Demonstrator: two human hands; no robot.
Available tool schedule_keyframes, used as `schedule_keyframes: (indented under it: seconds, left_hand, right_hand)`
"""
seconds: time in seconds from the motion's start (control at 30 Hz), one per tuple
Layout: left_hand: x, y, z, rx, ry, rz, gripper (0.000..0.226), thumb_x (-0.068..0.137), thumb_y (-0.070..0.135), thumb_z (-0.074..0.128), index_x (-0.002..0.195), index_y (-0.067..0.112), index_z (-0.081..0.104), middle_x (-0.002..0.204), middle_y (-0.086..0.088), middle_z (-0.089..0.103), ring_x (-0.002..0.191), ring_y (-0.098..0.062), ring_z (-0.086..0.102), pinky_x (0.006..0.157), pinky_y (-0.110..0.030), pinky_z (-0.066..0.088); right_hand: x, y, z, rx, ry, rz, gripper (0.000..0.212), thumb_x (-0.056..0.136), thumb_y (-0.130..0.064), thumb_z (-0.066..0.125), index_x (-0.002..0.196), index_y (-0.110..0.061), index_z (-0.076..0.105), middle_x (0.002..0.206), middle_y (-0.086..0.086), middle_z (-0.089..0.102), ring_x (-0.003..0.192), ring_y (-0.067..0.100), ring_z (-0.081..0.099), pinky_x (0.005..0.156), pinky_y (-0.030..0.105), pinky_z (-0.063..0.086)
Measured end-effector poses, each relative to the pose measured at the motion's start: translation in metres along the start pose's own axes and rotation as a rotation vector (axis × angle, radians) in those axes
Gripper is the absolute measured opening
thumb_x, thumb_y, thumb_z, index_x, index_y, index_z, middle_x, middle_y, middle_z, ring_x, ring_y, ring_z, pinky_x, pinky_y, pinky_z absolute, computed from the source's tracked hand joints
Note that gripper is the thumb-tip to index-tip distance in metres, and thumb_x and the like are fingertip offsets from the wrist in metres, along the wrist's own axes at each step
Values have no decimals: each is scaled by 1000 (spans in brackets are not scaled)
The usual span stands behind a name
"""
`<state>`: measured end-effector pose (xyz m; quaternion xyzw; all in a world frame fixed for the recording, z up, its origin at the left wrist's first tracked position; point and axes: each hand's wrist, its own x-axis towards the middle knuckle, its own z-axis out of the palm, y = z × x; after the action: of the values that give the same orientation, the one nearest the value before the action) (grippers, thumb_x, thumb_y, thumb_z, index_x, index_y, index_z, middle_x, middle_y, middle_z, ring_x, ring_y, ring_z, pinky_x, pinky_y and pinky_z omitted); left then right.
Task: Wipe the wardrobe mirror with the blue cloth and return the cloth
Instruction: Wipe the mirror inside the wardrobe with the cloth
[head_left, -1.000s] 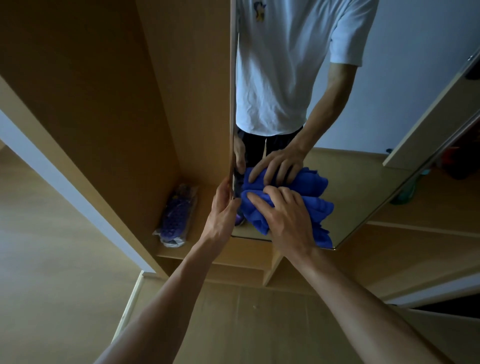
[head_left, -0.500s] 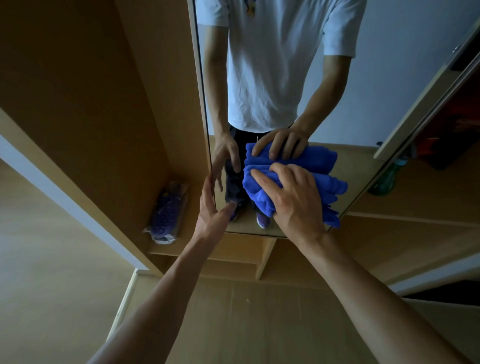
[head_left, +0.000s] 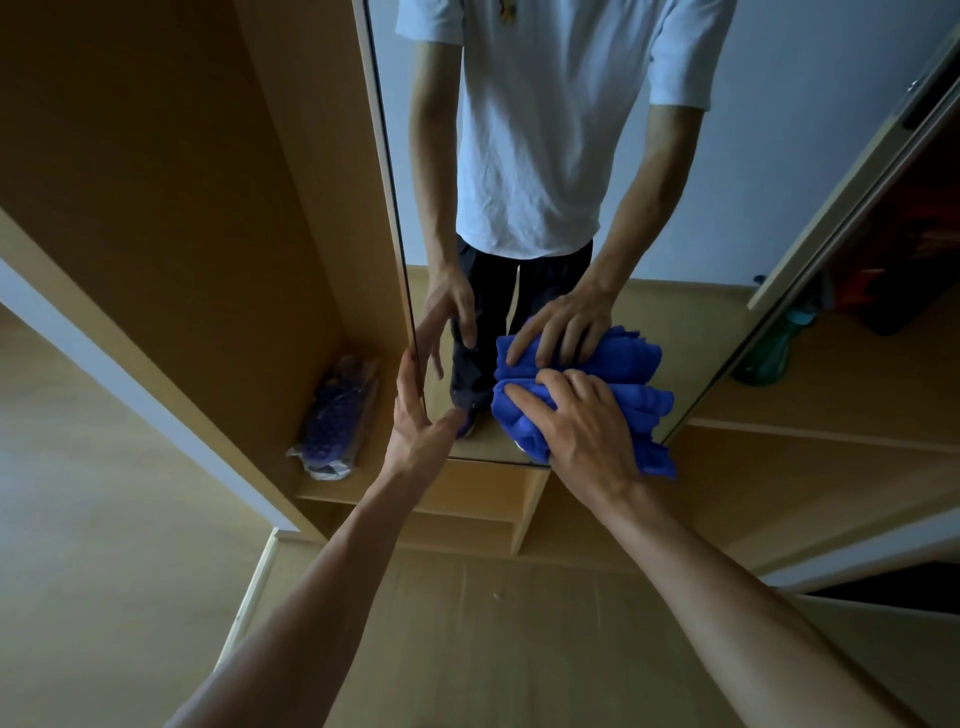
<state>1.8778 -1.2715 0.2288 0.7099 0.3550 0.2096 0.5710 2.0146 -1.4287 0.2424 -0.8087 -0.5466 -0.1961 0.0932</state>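
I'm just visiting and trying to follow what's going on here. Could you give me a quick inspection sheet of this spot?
Surface: wardrobe mirror, a tall upright panel; the person wiping is reflected in it.
Job's things: blue cloth, bunched and pressed against the mirror's lower part.
Clutter: plastic-wrapped purple item lying on the wardrobe shelf left of the mirror.
Hands: right hand spread flat over the cloth; left hand open, fingers at the mirror's left edge, thumb on the glass.
Cables: nothing seen.
Surroundings: wooden wardrobe panels, pale wood floor, a green bottle on a shelf to the right.
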Motion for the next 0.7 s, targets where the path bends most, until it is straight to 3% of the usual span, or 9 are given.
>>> schedule_keyframes:
  seconds: [0.1, 0.23, 0.4, 0.6, 0.7]
  left_hand:
    - [-3, -1, 3, -3, -12, -31, 106, 75, 34, 64, 161, 38, 2, 169, 2, 16, 154, -17, 18, 114, -36, 27]
    - [-3, -2, 5, 23, 13, -48, 109, 73, 37, 63, 162, 33, 0, 169, 1, 14, 153, -19, 18, 107, -32, 27]
    - [-2, 1, 10, 18, 25, -73, 110, 74, 39, 64, 161, 33, -2, 169, -1, 14, 153, -22, 19, 106, -32, 28]
    - [-3, 0, 15, 42, 53, -66, 109, 75, 36, 63, 161, 34, -4, 170, -4, 11, 154, -23, 17, 108, -35, 29]
    - [-4, -4, 16, 62, 64, -55, 106, 84, 27, 68, 161, 35, -4, 170, -5, 11, 155, -24, 16, 113, -41, 29]
  right_hand:
    - [2, 9, -18, 22, 79, 39, 60, 79, -14, 80, 135, -23, 60, 123, 11, 60, 101, 31, 56, 90, 46, 48]
    - [8, 24, -44, 0, 169, 59, 76, 65, -12, 85, 136, -23, 60, 123, 11, 60, 103, 32, 55, 92, 46, 45]
    - [13, 37, -61, -26, 263, 71, 74, 70, -12, 76, 139, -26, 55, 123, 9, 57, 105, 30, 51, 95, 44, 40]
    - [1, 40, -43, -27, 174, 50, 81, 64, -15, 84, 140, -25, 56, 126, 9, 58, 105, 31, 53, 95, 45, 42]
    - [-11, 40, -26, -24, 131, 27, 75, 69, -13, 85, 137, -23, 58, 124, 10, 58, 101, 31, 54, 92, 46, 44]
